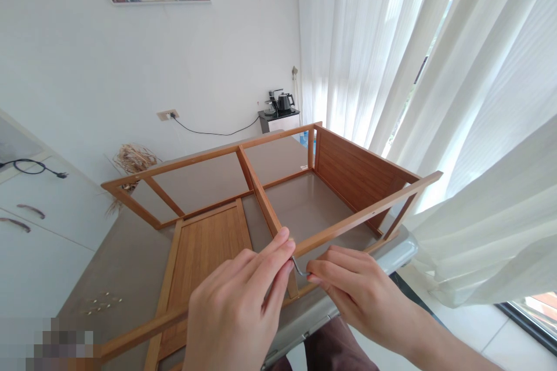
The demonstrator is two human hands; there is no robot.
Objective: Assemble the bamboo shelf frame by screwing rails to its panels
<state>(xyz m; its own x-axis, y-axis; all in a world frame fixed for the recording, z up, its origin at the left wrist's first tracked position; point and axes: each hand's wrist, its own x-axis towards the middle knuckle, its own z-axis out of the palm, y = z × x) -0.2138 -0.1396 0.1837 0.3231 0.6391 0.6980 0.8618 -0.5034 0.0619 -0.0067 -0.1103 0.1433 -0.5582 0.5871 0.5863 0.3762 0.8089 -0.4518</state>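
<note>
A bent metal hex key (299,268) spans the gap between my two hands at the near rail of a brown wooden frame (348,221). My right hand (354,287) is closed, pinching one end of the key between thumb and fingers. My left hand (248,290) is closed too, its thumb and fingertips around the key's other end, against the joint where a cross bar (261,191) meets the rail. The fingers hide the key's tip and any screw there. The frame lies on its side on a grey-brown tabletop (300,203).
A wooden panel (204,243) lies within the frame, and another panel (352,165) stands at its right end. Several small metal fittings (102,302) are scattered at the left. A kettle (285,102) stands by the far wall. White curtains (435,98) hang on the right.
</note>
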